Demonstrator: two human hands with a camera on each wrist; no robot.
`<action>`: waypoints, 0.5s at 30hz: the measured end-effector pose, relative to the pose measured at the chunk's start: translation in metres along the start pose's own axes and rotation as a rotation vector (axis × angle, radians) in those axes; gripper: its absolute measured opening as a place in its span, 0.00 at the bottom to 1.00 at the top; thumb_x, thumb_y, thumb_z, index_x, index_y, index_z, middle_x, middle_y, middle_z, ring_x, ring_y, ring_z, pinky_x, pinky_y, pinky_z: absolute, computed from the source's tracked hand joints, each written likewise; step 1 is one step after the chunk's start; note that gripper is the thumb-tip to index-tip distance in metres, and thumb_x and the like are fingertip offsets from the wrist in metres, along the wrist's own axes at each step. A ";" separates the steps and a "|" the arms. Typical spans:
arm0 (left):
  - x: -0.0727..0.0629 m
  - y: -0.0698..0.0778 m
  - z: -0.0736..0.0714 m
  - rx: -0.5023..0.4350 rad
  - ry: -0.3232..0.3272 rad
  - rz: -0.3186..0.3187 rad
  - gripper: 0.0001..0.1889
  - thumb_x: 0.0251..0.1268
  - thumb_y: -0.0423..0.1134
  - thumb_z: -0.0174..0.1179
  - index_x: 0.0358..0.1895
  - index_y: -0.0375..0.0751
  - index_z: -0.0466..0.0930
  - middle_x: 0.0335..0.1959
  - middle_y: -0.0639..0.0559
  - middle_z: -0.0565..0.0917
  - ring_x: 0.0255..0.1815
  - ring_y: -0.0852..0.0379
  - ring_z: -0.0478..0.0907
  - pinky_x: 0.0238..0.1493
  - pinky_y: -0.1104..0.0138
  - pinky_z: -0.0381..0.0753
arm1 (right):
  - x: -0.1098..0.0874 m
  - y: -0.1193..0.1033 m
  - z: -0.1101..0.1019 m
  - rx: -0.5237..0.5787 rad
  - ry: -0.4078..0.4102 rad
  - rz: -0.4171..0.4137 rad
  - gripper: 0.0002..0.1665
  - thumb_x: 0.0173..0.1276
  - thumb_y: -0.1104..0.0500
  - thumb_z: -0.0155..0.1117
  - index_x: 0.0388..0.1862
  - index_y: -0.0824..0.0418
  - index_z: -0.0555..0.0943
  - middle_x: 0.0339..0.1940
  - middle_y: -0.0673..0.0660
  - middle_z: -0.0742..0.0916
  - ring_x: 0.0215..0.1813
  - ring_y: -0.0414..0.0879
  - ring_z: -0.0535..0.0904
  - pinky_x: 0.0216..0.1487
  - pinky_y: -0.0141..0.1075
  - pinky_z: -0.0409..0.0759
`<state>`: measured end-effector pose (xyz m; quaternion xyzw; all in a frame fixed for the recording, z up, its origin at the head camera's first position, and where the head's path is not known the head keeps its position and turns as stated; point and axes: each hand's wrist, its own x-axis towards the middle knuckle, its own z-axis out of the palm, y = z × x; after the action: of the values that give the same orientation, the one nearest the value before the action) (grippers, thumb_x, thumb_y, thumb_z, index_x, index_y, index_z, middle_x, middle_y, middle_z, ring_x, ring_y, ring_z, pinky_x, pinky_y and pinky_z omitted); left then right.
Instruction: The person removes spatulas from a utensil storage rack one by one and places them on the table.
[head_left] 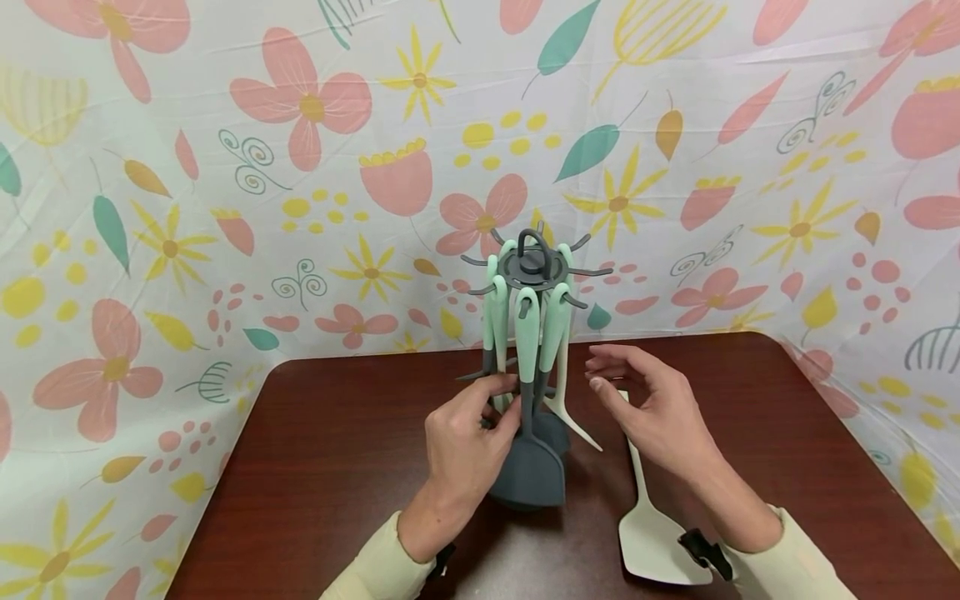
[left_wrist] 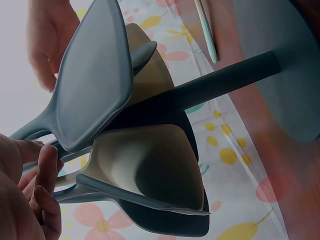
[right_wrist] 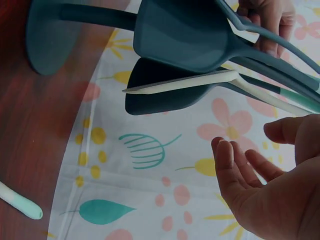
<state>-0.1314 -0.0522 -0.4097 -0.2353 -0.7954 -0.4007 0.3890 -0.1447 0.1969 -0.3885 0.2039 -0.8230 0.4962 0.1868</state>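
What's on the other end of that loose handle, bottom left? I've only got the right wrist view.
Observer: A flat, cream turner head, lying on the table.
Operator: Copy. What are the bunched utensils hanging from?
Observer: Curved hooks spreading from the top of a gray stand.
Operator: Anything on top to lift it by?
Observer: A gray loop rises at the center; could serve as a carry handle.

Grey utensil stand point(head_left: 532, 267) upright on counter point(head_left: 337, 467); mint-handled utensils point(head_left: 528, 333) hang from its hooks point(head_left: 592, 272). Loose cream turner point(head_left: 656, 546) flat beside it.
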 end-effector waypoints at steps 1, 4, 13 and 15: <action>0.000 0.000 0.000 -0.002 -0.001 -0.001 0.14 0.63 0.32 0.76 0.51 0.45 0.89 0.41 0.56 0.92 0.21 0.67 0.81 0.27 0.76 0.81 | 0.001 0.000 0.000 0.013 -0.005 -0.004 0.25 0.72 0.69 0.71 0.64 0.52 0.84 0.48 0.52 0.91 0.48 0.44 0.89 0.38 0.26 0.80; 0.000 0.000 0.000 -0.003 0.000 -0.003 0.14 0.63 0.32 0.76 0.51 0.45 0.89 0.41 0.56 0.92 0.21 0.67 0.81 0.27 0.76 0.81 | 0.003 -0.002 0.002 0.052 -0.017 -0.019 0.25 0.73 0.69 0.71 0.65 0.53 0.83 0.49 0.53 0.91 0.50 0.46 0.89 0.41 0.27 0.82; 0.000 0.000 0.000 -0.007 -0.004 -0.009 0.14 0.64 0.32 0.76 0.51 0.45 0.89 0.41 0.56 0.92 0.22 0.67 0.81 0.26 0.77 0.80 | 0.010 -0.009 0.006 0.109 -0.041 -0.033 0.26 0.73 0.70 0.69 0.67 0.53 0.83 0.52 0.56 0.90 0.53 0.47 0.88 0.48 0.27 0.83; 0.000 0.000 0.000 -0.006 -0.004 -0.009 0.14 0.64 0.33 0.76 0.51 0.45 0.89 0.42 0.56 0.92 0.22 0.67 0.81 0.26 0.77 0.80 | 0.012 -0.011 0.007 0.113 -0.045 -0.035 0.27 0.74 0.70 0.69 0.68 0.52 0.82 0.52 0.54 0.90 0.52 0.46 0.88 0.49 0.28 0.83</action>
<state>-0.1315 -0.0521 -0.4100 -0.2339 -0.7961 -0.4042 0.3849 -0.1495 0.1842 -0.3777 0.2394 -0.7938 0.5341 0.1651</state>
